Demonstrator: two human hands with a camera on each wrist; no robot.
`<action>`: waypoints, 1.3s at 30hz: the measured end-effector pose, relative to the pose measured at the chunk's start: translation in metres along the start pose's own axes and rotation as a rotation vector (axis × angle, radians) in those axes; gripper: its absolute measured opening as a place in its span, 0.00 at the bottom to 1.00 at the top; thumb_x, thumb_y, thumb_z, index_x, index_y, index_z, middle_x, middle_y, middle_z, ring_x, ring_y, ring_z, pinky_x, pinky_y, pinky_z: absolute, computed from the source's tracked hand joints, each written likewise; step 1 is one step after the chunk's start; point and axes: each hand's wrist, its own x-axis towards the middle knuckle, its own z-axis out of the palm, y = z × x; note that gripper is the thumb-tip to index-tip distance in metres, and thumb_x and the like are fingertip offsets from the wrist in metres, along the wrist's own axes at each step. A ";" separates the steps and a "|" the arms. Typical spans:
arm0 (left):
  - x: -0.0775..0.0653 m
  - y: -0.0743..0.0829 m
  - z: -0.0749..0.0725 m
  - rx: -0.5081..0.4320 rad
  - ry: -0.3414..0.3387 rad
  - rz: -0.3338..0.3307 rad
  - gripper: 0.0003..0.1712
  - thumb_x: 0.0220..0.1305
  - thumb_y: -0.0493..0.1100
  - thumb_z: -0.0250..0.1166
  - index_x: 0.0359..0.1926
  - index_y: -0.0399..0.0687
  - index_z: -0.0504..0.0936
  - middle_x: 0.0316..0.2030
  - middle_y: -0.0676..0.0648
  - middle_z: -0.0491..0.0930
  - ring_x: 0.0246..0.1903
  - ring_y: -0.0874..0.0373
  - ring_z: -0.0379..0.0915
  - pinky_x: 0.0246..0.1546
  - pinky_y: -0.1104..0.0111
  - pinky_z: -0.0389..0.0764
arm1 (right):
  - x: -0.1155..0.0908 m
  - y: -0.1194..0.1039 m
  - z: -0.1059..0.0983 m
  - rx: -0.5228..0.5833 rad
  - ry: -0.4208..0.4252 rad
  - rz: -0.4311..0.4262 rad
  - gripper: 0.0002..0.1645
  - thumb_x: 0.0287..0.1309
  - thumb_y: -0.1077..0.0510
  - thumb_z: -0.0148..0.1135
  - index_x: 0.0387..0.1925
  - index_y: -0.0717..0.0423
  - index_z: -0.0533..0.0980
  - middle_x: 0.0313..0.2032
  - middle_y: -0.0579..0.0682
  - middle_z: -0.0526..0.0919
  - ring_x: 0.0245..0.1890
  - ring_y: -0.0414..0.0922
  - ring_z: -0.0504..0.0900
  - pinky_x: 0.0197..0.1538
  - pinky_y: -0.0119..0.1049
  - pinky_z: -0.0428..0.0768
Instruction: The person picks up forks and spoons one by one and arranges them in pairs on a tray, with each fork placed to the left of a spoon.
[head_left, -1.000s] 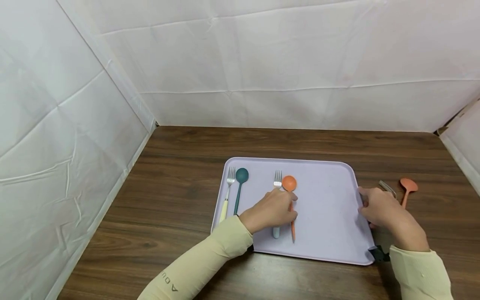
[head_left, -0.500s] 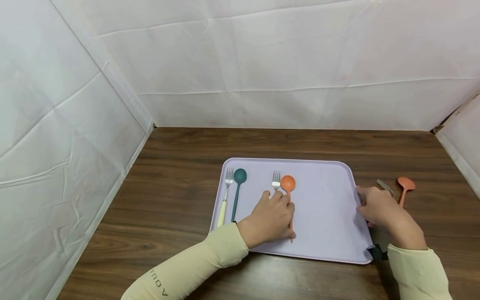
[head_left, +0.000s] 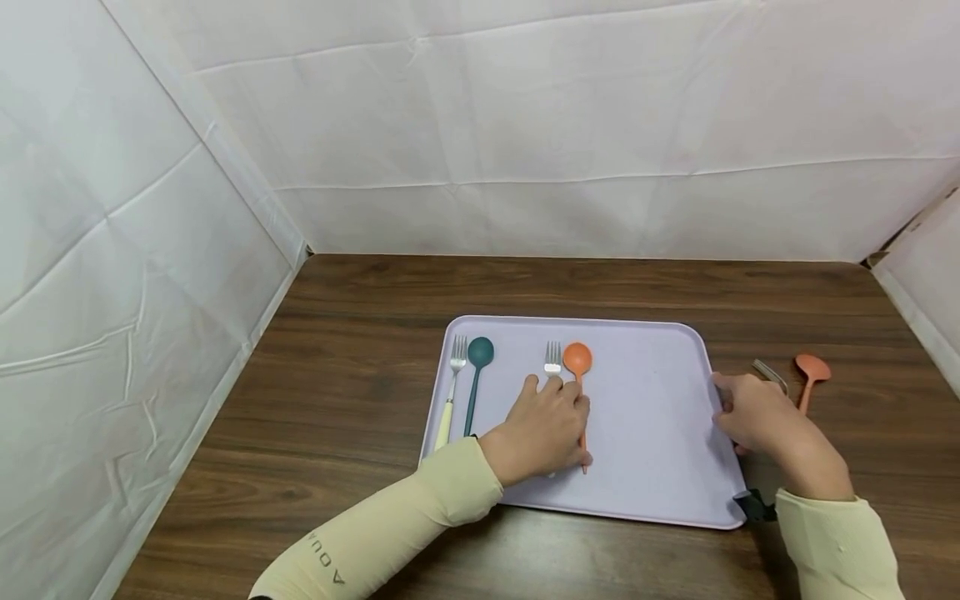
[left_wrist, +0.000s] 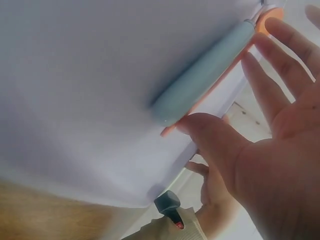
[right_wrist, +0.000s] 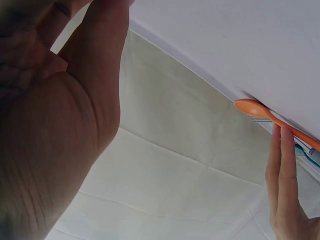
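A pale lilac tray point(head_left: 645, 467) lies on the wooden table. My left hand point(head_left: 543, 429) is over its middle, touching an orange spoon point(head_left: 577, 358) along the handle. In the left wrist view its fingers are spread, and the thumb point(left_wrist: 207, 132) meets the lower end of the handle. Close beside that spoon lies a fork point(head_left: 552, 357) with a light blue handle point(left_wrist: 207, 72), partly hidden by the hand in the head view. At the tray's right edge, my right hand point(head_left: 765, 421) holds the rim; its fingertips are partly hidden.
On the tray's left side lie a yellow-handled fork point(head_left: 450, 400) and a dark green spoon point(head_left: 481, 352). Right of the tray, a coral ladle-like spoon point(head_left: 812, 367) and a bent metal piece point(head_left: 768, 375) are partly covered by the hand. White sheets point(head_left: 562, 167) stand around the table.
My left hand has shifted its fingers down along the orange spoon, and the spoon has then slid slightly away, toward the far edge. The right hand stays at the tray rim.
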 end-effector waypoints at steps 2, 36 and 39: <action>0.001 -0.001 0.000 -0.028 -0.001 -0.006 0.35 0.48 0.73 0.60 0.45 0.52 0.77 0.45 0.52 0.73 0.40 0.56 0.67 0.37 0.59 0.65 | 0.000 0.000 -0.001 0.002 0.001 -0.002 0.37 0.48 0.68 0.56 0.60 0.79 0.58 0.24 0.55 0.69 0.11 0.40 0.75 0.18 0.37 0.75; -0.024 -0.050 -0.006 -0.461 0.183 -0.200 0.24 0.56 0.54 0.64 0.51 0.47 0.79 0.40 0.49 0.79 0.36 0.57 0.73 0.29 0.66 0.73 | -0.001 0.006 -0.005 -0.009 -0.027 0.021 0.37 0.51 0.67 0.58 0.60 0.79 0.57 0.24 0.55 0.69 0.12 0.40 0.75 0.19 0.38 0.75; -0.027 -0.054 -0.004 -0.506 0.170 -0.220 0.25 0.57 0.54 0.64 0.53 0.47 0.78 0.41 0.49 0.78 0.39 0.57 0.73 0.33 0.63 0.74 | -0.001 0.008 -0.005 -0.008 -0.023 0.020 0.37 0.51 0.67 0.58 0.60 0.79 0.57 0.24 0.55 0.70 0.12 0.40 0.75 0.19 0.38 0.75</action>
